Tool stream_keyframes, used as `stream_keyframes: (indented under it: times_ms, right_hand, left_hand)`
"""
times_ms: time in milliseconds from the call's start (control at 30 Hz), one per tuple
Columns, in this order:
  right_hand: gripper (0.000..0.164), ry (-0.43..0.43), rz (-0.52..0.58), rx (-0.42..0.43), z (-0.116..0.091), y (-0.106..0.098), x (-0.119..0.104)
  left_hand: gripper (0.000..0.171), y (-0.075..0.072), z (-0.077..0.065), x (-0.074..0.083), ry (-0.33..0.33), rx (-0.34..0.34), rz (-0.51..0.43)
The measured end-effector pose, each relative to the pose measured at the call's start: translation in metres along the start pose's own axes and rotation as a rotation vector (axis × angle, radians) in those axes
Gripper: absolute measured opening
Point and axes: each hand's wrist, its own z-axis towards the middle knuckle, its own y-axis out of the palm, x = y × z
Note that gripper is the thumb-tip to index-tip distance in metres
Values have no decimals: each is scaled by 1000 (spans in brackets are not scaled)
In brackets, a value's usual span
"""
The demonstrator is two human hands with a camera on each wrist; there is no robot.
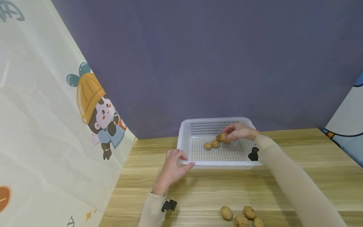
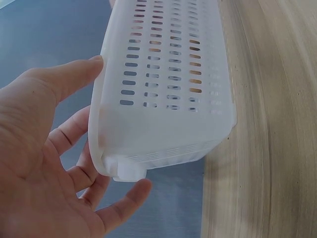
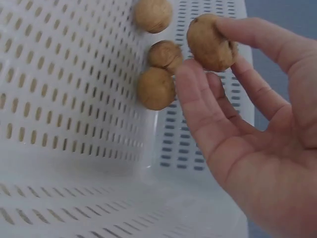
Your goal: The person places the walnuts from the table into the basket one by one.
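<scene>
A white plastic basket (image 1: 219, 163) with slotted walls stands on the wooden table against the grey-blue backdrop. My left hand (image 1: 173, 167) grips its near left corner, and in the left wrist view the thumb (image 2: 79, 74) lies on the rim with fingers on the other side. Inside the basket, my right hand (image 1: 239, 131) pinches a walnut (image 3: 210, 43) between thumb and fingers, held over the basket's floor. Three more walnuts lie close by in the basket: one walnut (image 3: 153, 15) a little apart, a second walnut (image 3: 165, 55) and a third walnut (image 3: 156, 89) touching.
Several walnuts (image 1: 226, 213) lie loose on the wooden table (image 1: 198, 192) at the near edge of the head view. A pale printed sheet (image 1: 42, 126) borders the table on the left, and another printed sheet (image 1: 344, 116) is at the far right.
</scene>
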Motion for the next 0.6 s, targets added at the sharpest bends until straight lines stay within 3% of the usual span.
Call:
stream_keyframes:
  times_ms: [333, 500, 600]
  right_hand:
    - [58, 34, -68, -45, 7, 11, 11]
    - [56, 25, -174, -38, 11, 18, 6]
    - [52, -22, -284, -13, 15, 22, 4]
  left_hand:
    - [30, 0, 0, -1, 5, 12, 7]
    - [31, 1, 0, -2, 8, 20, 4]
    - [31, 0, 1, -3, 7, 17, -1]
